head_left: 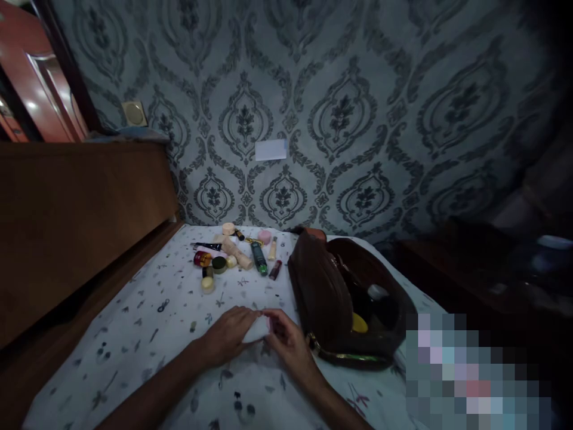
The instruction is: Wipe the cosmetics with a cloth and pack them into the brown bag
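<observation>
My left hand [230, 334] and my right hand [289, 337] meet over the patterned white sheet, both closed around a small white object with a pinkish end [256, 330]. Fingers cover much of it, so its exact kind is unclear. Just right of my right hand lies a dark brown bag [317, 292], its mouth gaping. Inside the bag a yellow thing [359, 323] and a pale round top [377, 292] show. Beyond my hands several cosmetics are spread out, among them a green tube [258, 258], a dark red small bottle [275, 270] and a cream-lidded jar [208, 285].
A brown wooden board [85, 227] borders the sheet on the left. Patterned wallpaper [286, 107] rises behind, with a white card-like rectangle [271, 150] on it. Dark, hard-to-read furniture stands on the right. A pixelated patch covers the lower right.
</observation>
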Demonstrator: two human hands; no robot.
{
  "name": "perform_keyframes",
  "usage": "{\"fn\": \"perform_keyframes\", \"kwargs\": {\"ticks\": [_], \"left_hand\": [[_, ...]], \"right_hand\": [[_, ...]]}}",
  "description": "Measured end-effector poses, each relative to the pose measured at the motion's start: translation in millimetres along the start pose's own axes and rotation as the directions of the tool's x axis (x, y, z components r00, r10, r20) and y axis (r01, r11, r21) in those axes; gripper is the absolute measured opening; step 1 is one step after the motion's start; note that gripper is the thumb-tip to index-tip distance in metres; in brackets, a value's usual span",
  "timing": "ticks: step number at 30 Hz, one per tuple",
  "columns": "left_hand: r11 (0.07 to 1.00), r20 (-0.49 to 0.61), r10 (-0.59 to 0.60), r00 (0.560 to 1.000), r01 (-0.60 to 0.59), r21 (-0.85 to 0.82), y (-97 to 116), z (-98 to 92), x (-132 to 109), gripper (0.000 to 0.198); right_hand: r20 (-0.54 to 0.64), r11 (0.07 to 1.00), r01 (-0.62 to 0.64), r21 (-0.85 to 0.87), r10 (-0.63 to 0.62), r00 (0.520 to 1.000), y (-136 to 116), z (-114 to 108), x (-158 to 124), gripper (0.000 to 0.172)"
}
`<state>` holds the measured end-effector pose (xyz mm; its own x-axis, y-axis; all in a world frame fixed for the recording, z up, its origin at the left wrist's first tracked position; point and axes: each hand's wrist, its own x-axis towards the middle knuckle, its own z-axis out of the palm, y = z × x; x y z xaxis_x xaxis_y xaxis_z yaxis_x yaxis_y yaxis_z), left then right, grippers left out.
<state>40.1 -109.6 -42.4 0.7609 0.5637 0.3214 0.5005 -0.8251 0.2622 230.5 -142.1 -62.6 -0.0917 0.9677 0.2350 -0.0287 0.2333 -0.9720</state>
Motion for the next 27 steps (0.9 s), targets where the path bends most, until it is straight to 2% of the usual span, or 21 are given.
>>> {"fn": "perform_keyframes", "kwargs": {"ticks": [3,7,9,12,15,17,19,23,25,27], "left_hand": [[1.0,0.02,0.002,1.0,-0.001,-0.018,3.7,-4.7,0.0,0.038],[0.999,0.009,0.038,0.999,-0.037,-0.026,4.2,-7.6,4.3,0.038],[0.998,0.007,0.064,0.998,-0.064,-0.024,-2.1,-6.6,4.5,0.034],[0.998,-0.001,0.066,0.998,-0.066,-0.022,-16.0,-4.9,0.3,0.017],[0.995,-0.045,0.033,0.998,-0.037,-0.097,-24.6,-6.9,-4.6,0.013],[0.978,-0.049,-0.033,0.998,0.023,-0.208,-24.4,-10.7,-5.4,0.021],[0.933,-0.018,-0.155,0.988,0.14,-0.331,-21.2,-14.9,-4.3,0.028],[0.771,0.016,-0.435,0.9,0.382,-0.509,-14.5,-18.7,-0.5,0.039],[0.708,0.008,-0.518,0.855,0.435,-0.556,-12.9,-18.0,0.6,0.041],[0.684,-0.011,-0.548,0.836,0.441,-0.58,-12.6,-16.3,1.2,0.041]], "right_hand": [[0.03,1.0,0.003,-0.018,-0.003,1.0,3.4,-3.8,-2.4,0.027],[-0.021,0.999,-0.051,-0.009,0.051,0.998,2.8,-7.4,-5.8,0.035],[-0.075,0.996,-0.093,0.002,0.093,0.993,-2.3,-8.4,-7.4,0.041],[-0.137,0.989,-0.146,0.034,0.149,0.979,-12.4,-8.9,-8.0,0.048],[-0.124,0.984,-0.163,0.07,0.171,0.977,-19.1,-8.4,-6.1,0.047],[-0.099,0.984,-0.151,0.094,0.161,0.982,-20.2,-8.1,-4.7,0.046],[-0.086,0.984,-0.131,0.118,0.142,0.986,-19.4,-8.4,-4.0,0.046],[-0.074,0.984,-0.131,0.122,0.14,0.987,-18.3,-9.3,-4.8,0.042],[-0.071,0.982,-0.14,0.125,0.15,0.986,-19.0,-9.1,-5.3,0.037],[-0.069,0.976,-0.139,0.168,0.152,0.986,-19.8,-8.7,-5.3,0.034]]}}
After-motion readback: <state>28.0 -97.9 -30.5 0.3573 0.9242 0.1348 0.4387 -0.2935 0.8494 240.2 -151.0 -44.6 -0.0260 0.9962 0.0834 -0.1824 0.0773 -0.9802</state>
